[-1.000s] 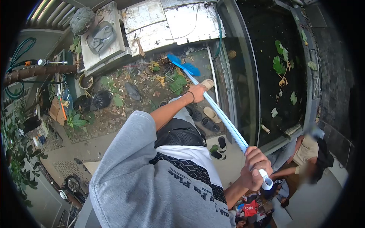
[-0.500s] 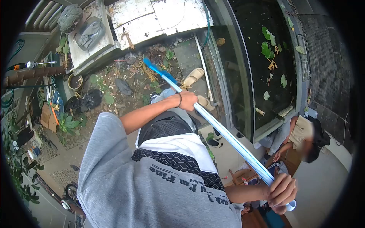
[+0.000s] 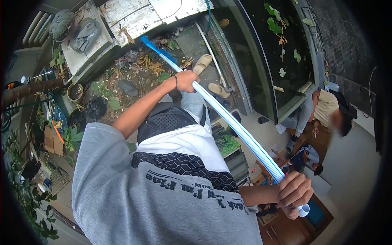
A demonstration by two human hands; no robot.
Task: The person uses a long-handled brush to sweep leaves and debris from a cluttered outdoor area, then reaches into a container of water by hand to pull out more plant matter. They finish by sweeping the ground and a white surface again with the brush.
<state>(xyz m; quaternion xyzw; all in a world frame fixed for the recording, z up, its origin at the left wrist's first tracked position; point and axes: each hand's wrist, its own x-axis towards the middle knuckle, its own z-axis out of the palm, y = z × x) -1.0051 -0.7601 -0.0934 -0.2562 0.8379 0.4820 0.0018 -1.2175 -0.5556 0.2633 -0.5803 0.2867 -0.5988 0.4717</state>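
Observation:
A long broom with a blue-and-white striped handle (image 3: 232,120) runs slantwise across the view. My left hand (image 3: 187,81), with a dark band at its wrist, is wrapped round the handle below the broom head. Near the handle's pale end cap, my right hand (image 3: 295,192) is closed round it. The blue broom head (image 3: 157,50) is at the far end, over the littered soil near the edge of a white board (image 3: 130,22). Yellowed dry leaves (image 3: 147,62) lie beside it. A beige clog (image 3: 202,64) sits close to my left hand, and a second beige clog (image 3: 218,90) lies nearby.
A glass-sided pond (image 3: 261,87) with floating leaves is on the right. A white pipe (image 3: 210,53) runs along its side. One seated person (image 3: 328,108) and others are at lower right. At left are a round pot (image 3: 75,93) and a black plastic bag (image 3: 96,108).
The broom head and my left hand have moved forward and left, closer to the white board. My right hand has shifted slightly the same way. Both still grip the handle; the view has shifted.

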